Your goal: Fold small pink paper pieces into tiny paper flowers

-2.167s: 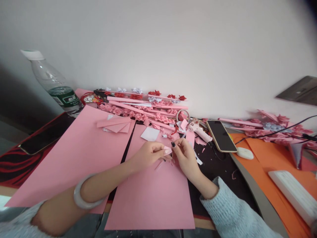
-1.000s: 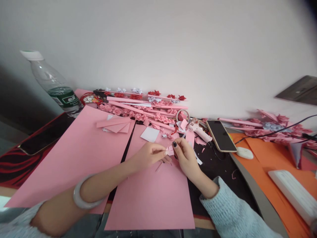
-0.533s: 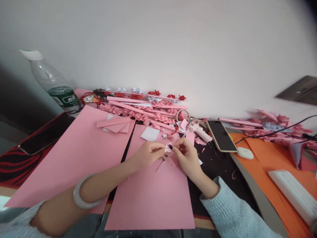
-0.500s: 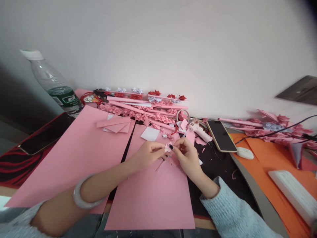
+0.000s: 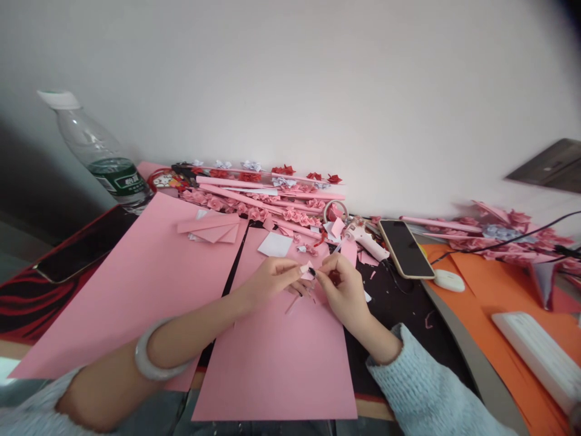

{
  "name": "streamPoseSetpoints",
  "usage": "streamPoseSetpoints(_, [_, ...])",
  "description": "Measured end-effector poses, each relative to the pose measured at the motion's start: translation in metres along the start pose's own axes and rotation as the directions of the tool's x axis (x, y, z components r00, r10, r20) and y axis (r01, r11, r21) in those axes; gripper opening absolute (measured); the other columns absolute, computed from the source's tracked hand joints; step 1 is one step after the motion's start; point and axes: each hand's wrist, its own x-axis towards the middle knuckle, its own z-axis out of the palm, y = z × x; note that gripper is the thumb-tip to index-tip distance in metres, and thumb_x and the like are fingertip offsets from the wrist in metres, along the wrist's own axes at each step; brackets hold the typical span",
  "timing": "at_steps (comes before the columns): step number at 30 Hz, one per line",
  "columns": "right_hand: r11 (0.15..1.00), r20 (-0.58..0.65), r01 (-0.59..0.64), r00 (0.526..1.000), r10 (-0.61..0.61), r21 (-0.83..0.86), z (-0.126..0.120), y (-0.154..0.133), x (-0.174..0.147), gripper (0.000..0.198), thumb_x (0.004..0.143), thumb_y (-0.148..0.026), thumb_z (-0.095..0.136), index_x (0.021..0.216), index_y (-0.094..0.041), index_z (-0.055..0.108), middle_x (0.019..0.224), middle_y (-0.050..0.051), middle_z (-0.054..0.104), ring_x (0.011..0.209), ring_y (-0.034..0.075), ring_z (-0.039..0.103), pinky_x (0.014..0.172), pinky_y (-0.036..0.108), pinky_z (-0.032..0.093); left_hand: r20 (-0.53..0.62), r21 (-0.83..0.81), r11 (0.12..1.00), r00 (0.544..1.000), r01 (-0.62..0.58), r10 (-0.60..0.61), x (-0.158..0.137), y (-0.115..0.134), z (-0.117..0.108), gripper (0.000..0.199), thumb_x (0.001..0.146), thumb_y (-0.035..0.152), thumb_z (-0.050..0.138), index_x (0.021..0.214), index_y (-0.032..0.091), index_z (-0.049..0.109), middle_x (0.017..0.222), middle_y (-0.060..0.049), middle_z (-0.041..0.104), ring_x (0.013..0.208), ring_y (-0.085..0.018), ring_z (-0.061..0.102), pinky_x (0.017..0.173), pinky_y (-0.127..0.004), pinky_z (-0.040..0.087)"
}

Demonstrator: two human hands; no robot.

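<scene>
Between my two hands is a small folded piece of pink paper (image 5: 307, 270), possibly a paper flower; its exact shape is too small to tell. My left hand (image 5: 275, 280) pinches its left side between thumb and forefinger. On its right edge the fingertips of my right hand (image 5: 341, 284) are closed, with a dark nail over the paper. Below the hands lies a large pink paper sheet (image 5: 276, 363), with a thin pink strip (image 5: 293, 304) near my left fingers. A pale paper square (image 5: 275, 244) rests just beyond my left hand.
Paper flowers (image 5: 258, 213) and pink rolled sticks (image 5: 245, 200) line the wall. A glue gun (image 5: 368, 238), a phone (image 5: 406, 249) and a white earbud case (image 5: 449, 280) are at right. A bottle (image 5: 104, 151) stands left, behind another pink sheet (image 5: 149, 272).
My fingers have shifted slightly around the small pink paper, which is turned a little. The right fingertips are curled a bit more. Everything else stays in place.
</scene>
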Motion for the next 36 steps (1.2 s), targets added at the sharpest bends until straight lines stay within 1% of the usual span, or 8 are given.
streamPoseSetpoints(3, [0.99, 0.023, 0.12, 0.993, -0.118, -0.078, -0.0007, -0.0006, -0.0006, 0.015, 0.082, -0.012, 0.053, 0.07, -0.019, 0.046, 0.068, -0.001, 0.045, 0.057, 0.011, 0.042, 0.052, 0.024, 0.033, 0.007, -0.028, 0.999, 0.999, 0.044, -0.044, 0.0004, -0.0009, -0.0006, 0.035, 0.083, 0.041, 0.052, 0.087, 0.008, 0.065, 0.081, -0.012, 0.07, 0.074, -0.022, 0.069, 0.069, -0.032, 0.053])
streamPoseSetpoints(6, [0.969, 0.042, 0.221, 0.975, -0.217, -0.113, -0.0017, -0.0006, -0.0005, 0.013, 0.082, -0.009, 0.052, 0.072, -0.018, 0.048, 0.07, 0.001, 0.046, 0.062, 0.013, 0.045, 0.056, 0.025, 0.036, 0.005, -0.059, 0.996, 0.997, 0.073, -0.072, 0.0007, -0.0013, -0.0008, 0.032, 0.083, 0.039, 0.052, 0.084, 0.009, 0.063, 0.079, -0.012, 0.071, 0.073, -0.022, 0.069, 0.069, -0.033, 0.054])
streamPoseSetpoints(10, [0.947, 0.063, 0.291, 0.956, -0.285, -0.139, -0.0035, 0.0008, -0.0006, 0.014, 0.082, -0.008, 0.052, 0.074, -0.019, 0.047, 0.071, 0.002, 0.048, 0.065, 0.014, 0.047, 0.059, 0.026, 0.038, -0.027, -0.08, 0.993, 0.996, 0.088, -0.09, 0.0011, -0.0008, -0.0001, 0.029, 0.083, 0.038, 0.054, 0.079, 0.01, 0.06, 0.076, -0.009, 0.071, 0.072, -0.02, 0.069, 0.071, -0.032, 0.054])
streamPoseSetpoints(13, [0.927, 0.105, 0.334, 0.942, -0.32, -0.173, -0.0052, 0.0025, -0.0012, 0.015, 0.083, -0.008, 0.05, 0.074, -0.019, 0.047, 0.072, 0.002, 0.048, 0.068, 0.014, 0.048, 0.06, 0.027, 0.04, -0.03, -0.091, 0.993, 0.996, 0.081, -0.084, 0.0011, 0.0003, 0.0003, 0.029, 0.083, 0.039, 0.053, 0.079, 0.011, 0.059, 0.077, -0.008, 0.071, 0.073, -0.019, 0.069, 0.072, -0.033, 0.054])
streamPoseSetpoints(19, [0.897, 0.176, 0.37, 0.926, -0.335, -0.241, -0.0077, 0.0022, -0.0011, 0.014, 0.085, -0.009, 0.049, 0.076, -0.019, 0.046, 0.076, 0.004, 0.05, 0.07, 0.015, 0.049, 0.061, 0.027, 0.041, -0.034, -0.084, 0.993, 0.996, 0.081, -0.084, 0.0012, 0.0012, -0.0005, 0.029, 0.084, 0.039, 0.053, 0.082, 0.011, 0.061, 0.08, -0.009, 0.071, 0.077, -0.02, 0.069, 0.072, -0.032, 0.053])
streamPoseSetpoints(25, [0.888, 0.187, 0.401, 0.912, -0.364, -0.224, -0.0079, -0.0005, 0.0011, 0.011, 0.086, -0.01, 0.047, 0.08, -0.019, 0.049, 0.084, 0.006, 0.052, 0.077, 0.016, 0.051, 0.066, 0.029, 0.044, -0.048, -0.072, 0.994, 0.995, 0.079, -0.083, 0.0008, 0.0001, -0.0008, 0.03, 0.083, 0.041, 0.053, 0.084, 0.012, 0.062, 0.081, -0.008, 0.071, 0.079, -0.021, 0.069, 0.073, -0.031, 0.052])
streamPoseSetpoints(29, [0.894, 0.201, 0.394, 0.913, -0.355, -0.213, -0.0083, -0.0012, 0.0018, 0.01, 0.086, -0.01, 0.047, 0.082, -0.019, 0.05, 0.085, 0.006, 0.053, 0.078, 0.016, 0.052, 0.067, 0.029, 0.045, -0.054, -0.069, 0.995, 0.995, 0.077, -0.081, 0.0008, 0.0008, -0.0005, 0.03, 0.082, 0.041, 0.054, 0.083, 0.012, 0.063, 0.078, -0.007, 0.071, 0.076, -0.02, 0.069, 0.071, -0.03, 0.053])
streamPoseSetpoints(36, [0.895, 0.22, 0.398, 0.909, -0.354, -0.204, -0.0093, 0.0, 0.0035, 0.009, 0.086, -0.011, 0.048, 0.086, -0.019, 0.053, 0.089, 0.007, 0.055, 0.082, 0.016, 0.054, 0.071, 0.029, 0.047, -0.037, -0.05, 0.997, 0.997, 0.064, -0.065, 0.0012, 0.0017, -0.001, 0.029, 0.08, 0.04, 0.058, 0.083, 0.013, 0.065, 0.081, -0.007, 0.071, 0.074, -0.018, 0.069, 0.071, -0.028, 0.053])
